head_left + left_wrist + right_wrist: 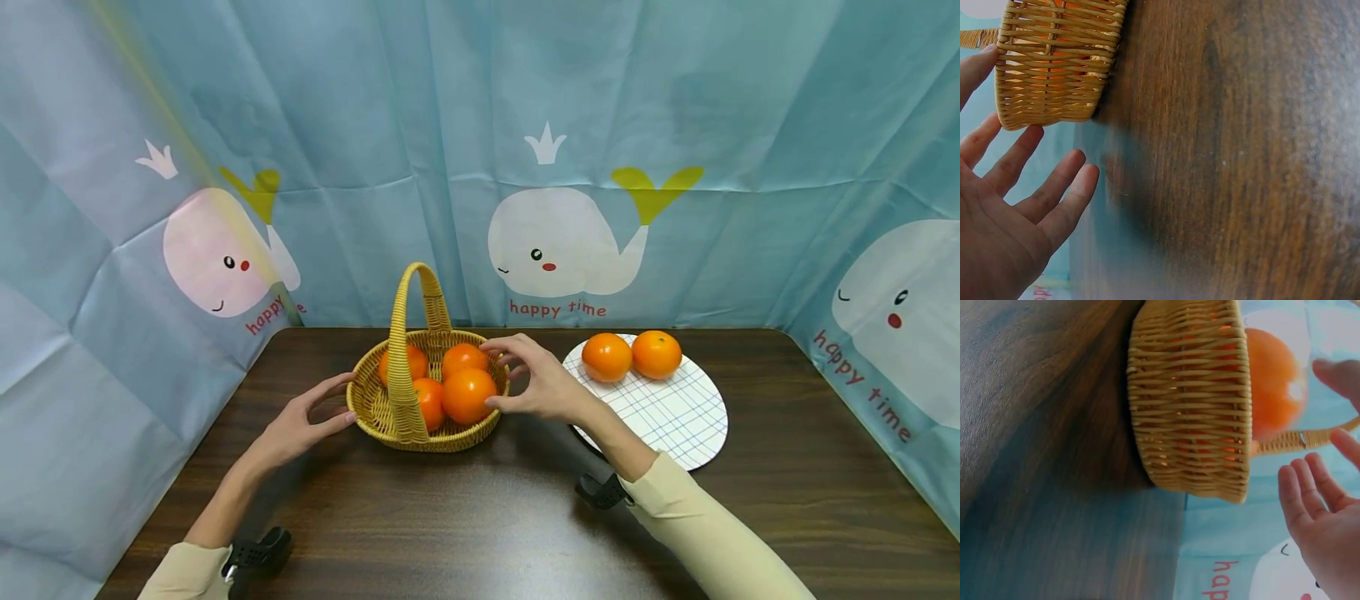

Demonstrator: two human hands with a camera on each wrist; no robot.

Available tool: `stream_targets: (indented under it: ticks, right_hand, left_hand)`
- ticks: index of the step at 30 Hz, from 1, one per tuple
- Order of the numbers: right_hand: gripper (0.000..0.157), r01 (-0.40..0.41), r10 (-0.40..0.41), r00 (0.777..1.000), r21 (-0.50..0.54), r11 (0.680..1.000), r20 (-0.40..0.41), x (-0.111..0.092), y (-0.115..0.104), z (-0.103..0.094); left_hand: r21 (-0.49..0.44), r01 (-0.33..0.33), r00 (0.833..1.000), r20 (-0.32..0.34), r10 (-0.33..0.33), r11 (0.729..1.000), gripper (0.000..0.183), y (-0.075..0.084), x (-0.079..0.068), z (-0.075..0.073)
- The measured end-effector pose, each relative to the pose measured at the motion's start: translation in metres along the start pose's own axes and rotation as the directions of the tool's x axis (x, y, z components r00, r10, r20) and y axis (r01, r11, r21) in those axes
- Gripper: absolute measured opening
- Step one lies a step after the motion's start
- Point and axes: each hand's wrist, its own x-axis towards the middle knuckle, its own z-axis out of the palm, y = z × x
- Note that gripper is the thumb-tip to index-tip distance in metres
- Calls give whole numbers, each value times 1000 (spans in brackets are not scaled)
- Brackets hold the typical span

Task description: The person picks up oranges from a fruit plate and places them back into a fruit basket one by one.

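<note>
A yellow wicker basket (442,444) with a tall arched handle (401,367) stands on the table, holding several oranges (468,397). At its left end, my left hand (296,425) touches the rim with spread thumb and fingers. The left wrist view shows the thumb by the rim of the basket (1054,81) and long, loose fingers, two of them close to its side. My right hand (543,383) hovers over the basket's right edge, thumb and fingers parted beside the nearest orange. In the right wrist view a gap separates those fingers from the orange (1272,384).
Right of the basket lies a white plate (675,425) with a blue grid pattern. Two oranges (607,357) sit side by side toward its back. A blue curtain (465,167) with whale prints surrounds the dark wooden table (435,525) at the back and sides.
</note>
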Motion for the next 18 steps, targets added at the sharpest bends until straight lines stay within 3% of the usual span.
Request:
stream_targets:
  ticks: [8,13,18]
  right_hand:
    - [37,-59,60,996,20,998,-62,-8,-29,-14]
    - [37,-92,92,993,3,996,-71,-17,-2,-23]
    - [37,-110,108,990,-11,994,-91,-27,5,-36]
  left_hand:
    - [5,15,1000,2,-15,1000,63,0,0,-1]
    - [20,24,1000,-3,-24,1000,63,-2,0,-1]
    - [30,24,1000,-5,-24,999,63,-5,1,-1]
